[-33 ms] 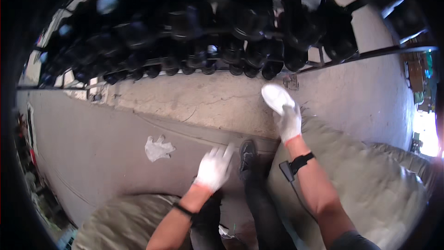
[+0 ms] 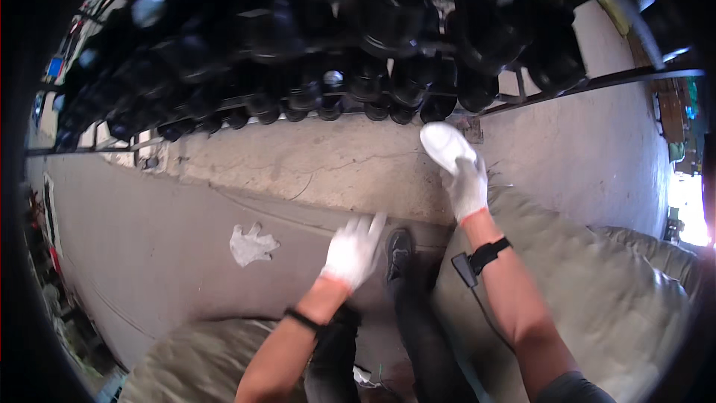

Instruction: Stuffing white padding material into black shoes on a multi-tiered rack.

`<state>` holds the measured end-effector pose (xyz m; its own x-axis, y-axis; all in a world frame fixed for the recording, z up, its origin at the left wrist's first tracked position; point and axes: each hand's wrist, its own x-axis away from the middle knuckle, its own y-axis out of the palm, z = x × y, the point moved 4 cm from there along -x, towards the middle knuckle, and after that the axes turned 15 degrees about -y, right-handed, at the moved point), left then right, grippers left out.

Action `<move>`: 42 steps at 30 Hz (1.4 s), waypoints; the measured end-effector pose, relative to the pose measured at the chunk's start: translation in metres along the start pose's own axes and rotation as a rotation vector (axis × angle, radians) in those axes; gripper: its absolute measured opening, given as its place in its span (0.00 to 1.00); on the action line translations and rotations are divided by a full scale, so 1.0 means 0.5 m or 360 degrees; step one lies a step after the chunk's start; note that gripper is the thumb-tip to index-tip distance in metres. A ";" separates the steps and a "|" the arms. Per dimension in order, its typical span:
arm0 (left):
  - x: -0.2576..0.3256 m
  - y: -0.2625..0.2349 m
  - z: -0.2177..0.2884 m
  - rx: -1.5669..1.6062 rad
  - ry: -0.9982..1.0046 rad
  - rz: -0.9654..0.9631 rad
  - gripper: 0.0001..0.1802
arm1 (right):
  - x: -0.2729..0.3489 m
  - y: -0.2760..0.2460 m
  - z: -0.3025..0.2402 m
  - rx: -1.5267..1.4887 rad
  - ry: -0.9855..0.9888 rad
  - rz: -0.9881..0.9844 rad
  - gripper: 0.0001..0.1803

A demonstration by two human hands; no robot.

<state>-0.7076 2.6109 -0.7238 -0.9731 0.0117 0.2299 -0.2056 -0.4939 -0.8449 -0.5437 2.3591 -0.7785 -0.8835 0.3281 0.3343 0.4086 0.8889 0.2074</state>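
My right hand (image 2: 468, 190), in a white glove with an orange cuff, is closed round the near end of a smooth white oval piece (image 2: 445, 145). That piece is shaped somewhat like a shoe sole, and its far end points up toward the rack; its exact kind I cannot make out. My left hand (image 2: 352, 252), gloved the same way, hovers over the grey floor with its fingers stretched out and nothing in it. A loose white glove (image 2: 252, 245) lies on the floor to its left.
Across the far side stands a dark metal rack (image 2: 611, 80) loaded with several rows of shiny black rounded shoes or boots (image 2: 272, 33). Large olive-green sacks (image 2: 567, 276) bulge at my right, with another (image 2: 201, 358) at lower left. My dark shoe (image 2: 400, 254) rests between my hands.
My left hand has shifted a little up and to the right. The right hand still grips the white piece, slightly higher in view. The whole view has tilted slightly.
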 end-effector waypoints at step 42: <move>0.489 -0.643 1.365 0.0721 0.1470 -0.1035 0.35 | 1.201 -0.650 -1.468 0.2448 -0.0438 0.1778 0.38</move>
<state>-0.8089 2.1790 -0.0663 -0.4474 0.8935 -0.0389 -0.8073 -0.4222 -0.4122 -1.0389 2.0325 0.0296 -0.4716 0.7617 -0.4443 0.3436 -0.3053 -0.8881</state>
